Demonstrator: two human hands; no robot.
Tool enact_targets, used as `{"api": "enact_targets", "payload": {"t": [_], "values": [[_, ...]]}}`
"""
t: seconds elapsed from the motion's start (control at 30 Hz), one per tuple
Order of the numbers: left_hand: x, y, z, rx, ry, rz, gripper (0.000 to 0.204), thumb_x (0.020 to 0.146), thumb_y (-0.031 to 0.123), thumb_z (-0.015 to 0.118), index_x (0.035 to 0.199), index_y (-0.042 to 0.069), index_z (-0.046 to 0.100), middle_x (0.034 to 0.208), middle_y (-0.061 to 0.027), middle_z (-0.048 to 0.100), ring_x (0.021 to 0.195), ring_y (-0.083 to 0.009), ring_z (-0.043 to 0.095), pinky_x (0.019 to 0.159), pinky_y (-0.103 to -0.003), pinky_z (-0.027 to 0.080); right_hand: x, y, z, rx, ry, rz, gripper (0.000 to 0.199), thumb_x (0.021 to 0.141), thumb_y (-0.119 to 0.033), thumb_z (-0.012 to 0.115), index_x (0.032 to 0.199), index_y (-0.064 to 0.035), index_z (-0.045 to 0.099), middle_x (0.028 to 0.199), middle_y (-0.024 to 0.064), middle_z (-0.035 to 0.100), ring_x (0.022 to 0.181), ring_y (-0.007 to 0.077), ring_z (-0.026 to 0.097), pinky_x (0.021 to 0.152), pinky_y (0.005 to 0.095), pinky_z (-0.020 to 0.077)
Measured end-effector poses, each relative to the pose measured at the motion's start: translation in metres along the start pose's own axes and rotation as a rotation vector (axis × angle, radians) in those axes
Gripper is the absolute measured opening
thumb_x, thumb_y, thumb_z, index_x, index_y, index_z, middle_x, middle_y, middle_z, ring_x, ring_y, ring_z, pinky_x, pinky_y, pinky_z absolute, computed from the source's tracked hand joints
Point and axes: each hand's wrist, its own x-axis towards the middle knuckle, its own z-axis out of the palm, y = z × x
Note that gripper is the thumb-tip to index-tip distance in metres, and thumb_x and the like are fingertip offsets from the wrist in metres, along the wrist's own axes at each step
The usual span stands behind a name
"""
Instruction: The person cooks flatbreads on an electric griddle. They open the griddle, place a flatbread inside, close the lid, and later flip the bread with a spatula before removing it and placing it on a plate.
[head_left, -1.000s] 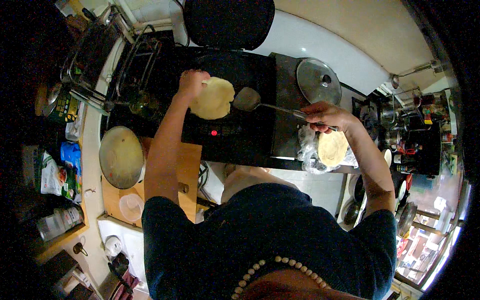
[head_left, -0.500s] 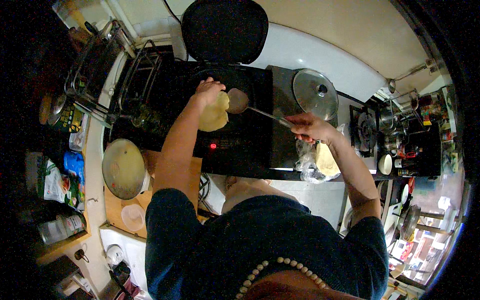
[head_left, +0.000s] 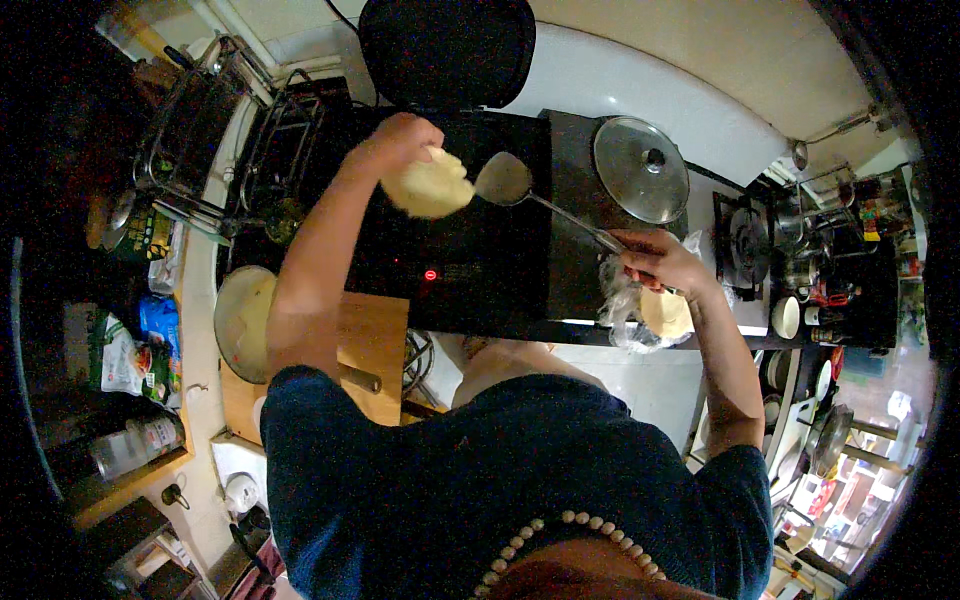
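My left hand [head_left: 406, 140] pinches the upper edge of a pale yellow flatbread [head_left: 428, 188], which hangs blurred over a dark electric griddle [head_left: 490, 235]. My right hand [head_left: 655, 262] is wrapped round the handle of a metal spatula [head_left: 503, 178]. The spatula's broad blade points left, close beside the flatbread's right edge; whether they touch I cannot tell. Behind stands the griddle's raised black lid [head_left: 447, 50]. Just below my right hand, a clear plastic bag [head_left: 625, 318] lies by a pale round piece of dough or flatbread [head_left: 667, 314].
A glass pot lid [head_left: 642, 170] rests on the dark surface to the right, before a gas burner [head_left: 743, 245]. At left, a wide round pan or plate [head_left: 232, 318] is partly behind my forearm, near a wooden board [head_left: 375, 335]. A wire rack [head_left: 285, 150] stands far left.
My left hand has risen and moved slightly away and left, swinging the flatbread up. The spatula stays right of it, still in my right hand. The whole view has shifted a little.
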Motion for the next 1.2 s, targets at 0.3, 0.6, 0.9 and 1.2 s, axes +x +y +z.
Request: {"api": "enact_targets", "payload": {"t": [0.3,0.6,0.9,1.2], "values": [[-0.083,0.047,0.079,0.268,0.474,0.055,0.008,0.076,0.016,0.058,0.082,0.012,0.06,0.091,-0.0049,0.06,0.092,-0.0271,0.056,0.089,-0.043,0.041,-0.016,0.02,0.007,-0.018,0.08,0.001,0.049,0.086,-0.01,0.057,0.133,-0.0038,0.043,0.062,0.0,0.051,0.041,0.0041,0.038,0.036,0.0188,0.03],[-0.138,0.067,0.015,0.418,0.899,-0.31,0.031,0.063,0.011,0.072,0.093,0.013,0.065,0.097,-0.0023,0.056,0.097,-0.0265,0.05,0.087,-0.042,0.04,-0.03,0.041,0.012,0.113,0.162,-0.022,0.05,0.085,-0.005,0.054,0.133,-0.0029,0.042,0.064,0.0012,0.052,0.041,0.0044,0.038,0.037,0.0188,0.0307],[-0.07,0.068,0.123,0.225,0.549,-0.131,0.017,0.072,0.017,0.063,0.089,0.015,0.065,0.1,-0.0038,0.061,0.103,-0.0258,0.053,0.101,-0.045,0.033,0.012,0.035,0.045,-0.669,0.311,-0.41,0.05,0.077,0.002,0.058,0.127,-0.0003,0.048,0.111,0.0188,0.061,0.099,0.0302,0.06,0.083,0.0347,0.0475],[-0.06,0.087,0.17,0.317,0.759,-0.384,0.024,0.077,0.028,0.06,0.096,0.015,0.065,0.109,-0.0071,0.063,0.103,-0.0252,0.058,0.104,-0.046,0.028,0.057,0.03,0.072,-1.01,0.332,-0.395,0.056,0.074,-0.002,0.058,0.128,-0.0043,0.045,0.099,0.0261,0.059,0.087,0.0419,0.059,0.075,0.0468,0.0479]]}}
